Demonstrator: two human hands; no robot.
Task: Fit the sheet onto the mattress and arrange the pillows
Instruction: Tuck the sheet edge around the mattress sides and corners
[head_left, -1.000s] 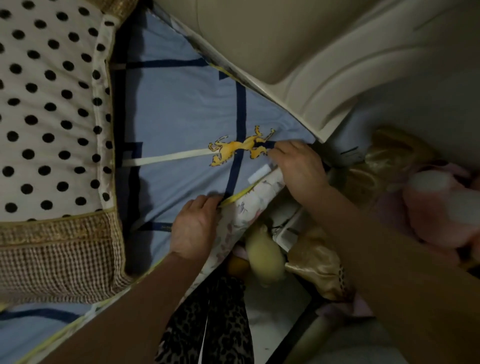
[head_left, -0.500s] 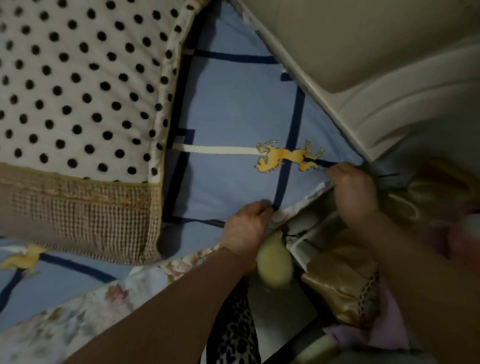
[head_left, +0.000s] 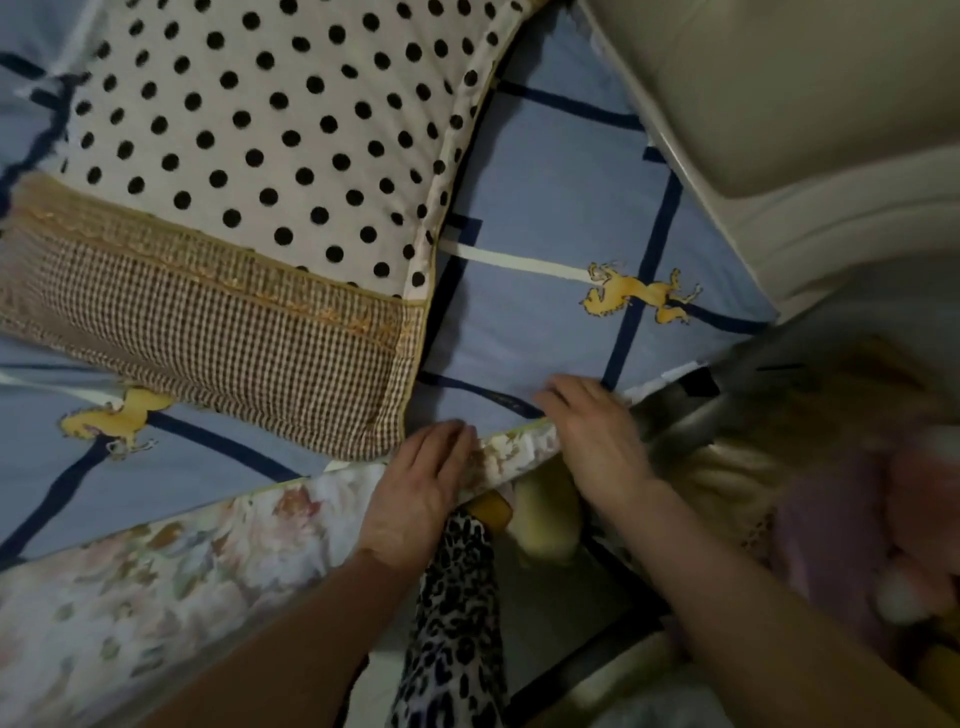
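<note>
A blue sheet (head_left: 550, 208) with dark grid lines and yellow horse prints covers the top of the mattress. The mattress's floral side (head_left: 156, 571) shows below the sheet's edge. My left hand (head_left: 421, 488) lies flat with straight fingers on the sheet's edge at the mattress rim. My right hand (head_left: 597, 436) presses palm down on the same edge a little to the right, fingers pointing left. A polka-dot pillow (head_left: 270, 145) with a brown checked band lies on the sheet, just left of my hands.
A cream padded headboard (head_left: 779, 104) runs along the upper right. Soft toys (head_left: 883, 493) and golden fabric fill the gap at the right of the bed. A leopard-print cloth (head_left: 457, 623) hangs below my hands, next to a yellowish object (head_left: 545, 519).
Both hands have slid left along the mattress edge, away from the corner by the headboard. The right hand let go of the sheet corner and now lies flat. The view shifted leftward.
</note>
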